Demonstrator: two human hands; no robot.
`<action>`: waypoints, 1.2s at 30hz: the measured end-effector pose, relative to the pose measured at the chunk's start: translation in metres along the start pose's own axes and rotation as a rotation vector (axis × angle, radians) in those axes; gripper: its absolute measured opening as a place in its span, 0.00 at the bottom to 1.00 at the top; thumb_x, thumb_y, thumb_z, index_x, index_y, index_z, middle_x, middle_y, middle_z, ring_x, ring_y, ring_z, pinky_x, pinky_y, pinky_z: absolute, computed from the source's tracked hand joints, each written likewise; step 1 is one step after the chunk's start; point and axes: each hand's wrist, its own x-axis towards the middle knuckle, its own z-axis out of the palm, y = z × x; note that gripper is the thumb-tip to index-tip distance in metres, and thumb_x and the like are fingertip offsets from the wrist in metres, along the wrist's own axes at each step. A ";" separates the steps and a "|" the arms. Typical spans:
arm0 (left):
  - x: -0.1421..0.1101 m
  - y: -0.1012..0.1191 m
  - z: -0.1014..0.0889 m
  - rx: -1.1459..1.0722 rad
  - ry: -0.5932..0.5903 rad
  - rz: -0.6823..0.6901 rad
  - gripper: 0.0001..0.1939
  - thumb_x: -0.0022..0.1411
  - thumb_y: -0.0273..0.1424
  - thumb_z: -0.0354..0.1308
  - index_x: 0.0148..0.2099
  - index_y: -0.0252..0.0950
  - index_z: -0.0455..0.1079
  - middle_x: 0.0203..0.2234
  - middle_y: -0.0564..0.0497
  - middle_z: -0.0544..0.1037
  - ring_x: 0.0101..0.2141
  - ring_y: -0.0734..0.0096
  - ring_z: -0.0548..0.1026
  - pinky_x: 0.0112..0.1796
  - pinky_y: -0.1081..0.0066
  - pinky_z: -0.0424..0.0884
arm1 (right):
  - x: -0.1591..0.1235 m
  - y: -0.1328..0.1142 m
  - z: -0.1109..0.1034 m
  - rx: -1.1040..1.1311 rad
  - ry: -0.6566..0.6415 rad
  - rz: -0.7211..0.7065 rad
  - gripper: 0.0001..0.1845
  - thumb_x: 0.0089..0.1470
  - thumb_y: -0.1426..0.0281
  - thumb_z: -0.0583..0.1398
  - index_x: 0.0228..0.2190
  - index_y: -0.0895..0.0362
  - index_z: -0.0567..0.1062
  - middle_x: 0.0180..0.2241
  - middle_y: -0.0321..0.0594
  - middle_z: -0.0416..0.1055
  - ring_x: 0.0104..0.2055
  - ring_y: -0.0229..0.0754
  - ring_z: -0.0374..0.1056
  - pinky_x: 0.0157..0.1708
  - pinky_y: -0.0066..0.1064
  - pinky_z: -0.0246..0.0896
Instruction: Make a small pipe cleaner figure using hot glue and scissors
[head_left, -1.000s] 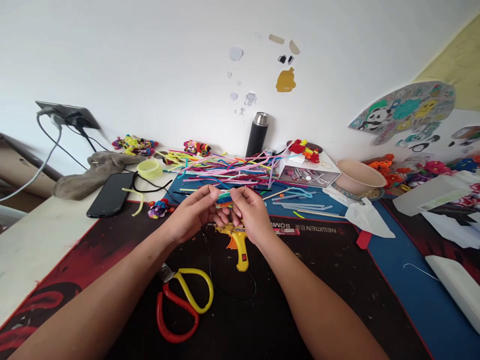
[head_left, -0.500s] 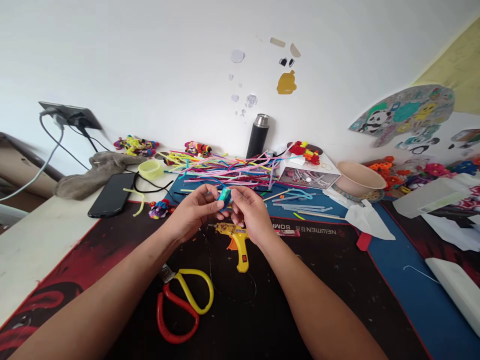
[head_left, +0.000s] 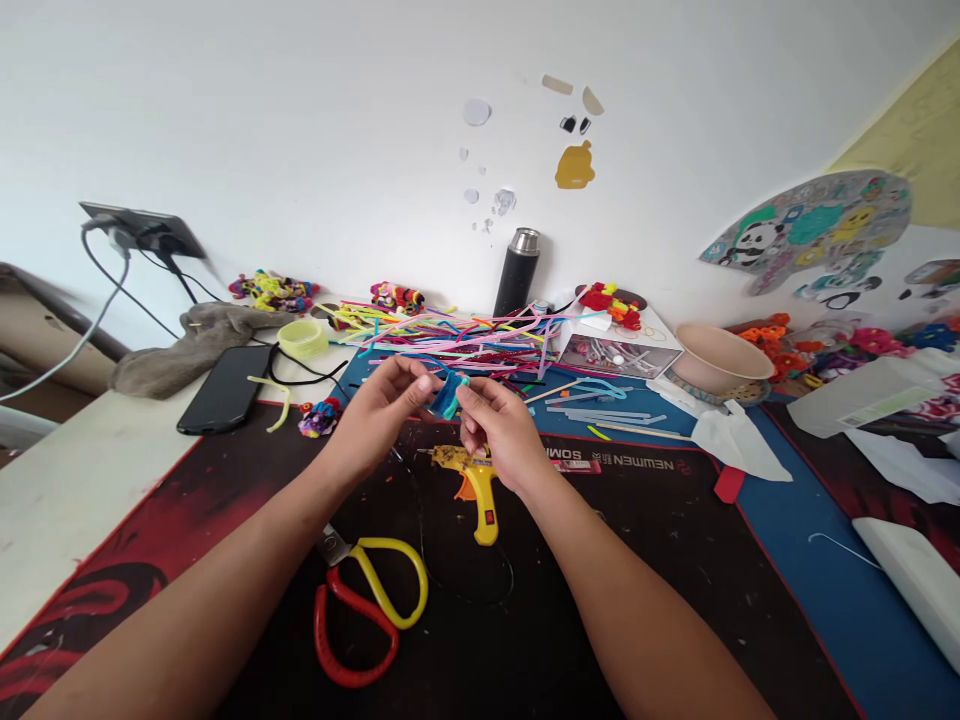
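Between my two hands is a small blue and teal fuzzy piece that looks bent from pipe cleaners. My left hand pinches its left side, and my right hand grips its right edge between thumb and fingers. Fingers cover part of it. Just below the hands a yellow hot glue gun lies on the dark mat, its nozzle pointing left. Nearer to me, scissors with one red and one yellow handle lie by my left forearm, which hides their blades.
Many coloured pipe cleaners are heaped behind my hands. A black flask stands by the wall. To the left lie a phone and a yellow tape roll. Clear glue sticks and a beige bowl are at right.
The blue piece has been turned between my fingers, so a broader blue face now shows with teal along its right edge. My left hand has shifted slightly left and up.
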 end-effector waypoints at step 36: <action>0.004 0.012 -0.006 -0.043 -0.142 -0.154 0.26 0.57 0.53 0.76 0.45 0.38 0.78 0.38 0.49 0.80 0.38 0.63 0.78 0.36 0.66 0.80 | -0.002 -0.001 -0.002 -0.004 -0.101 0.030 0.24 0.53 0.51 0.74 0.43 0.55 0.80 0.20 0.25 0.63 0.16 0.32 0.59 0.16 0.26 0.43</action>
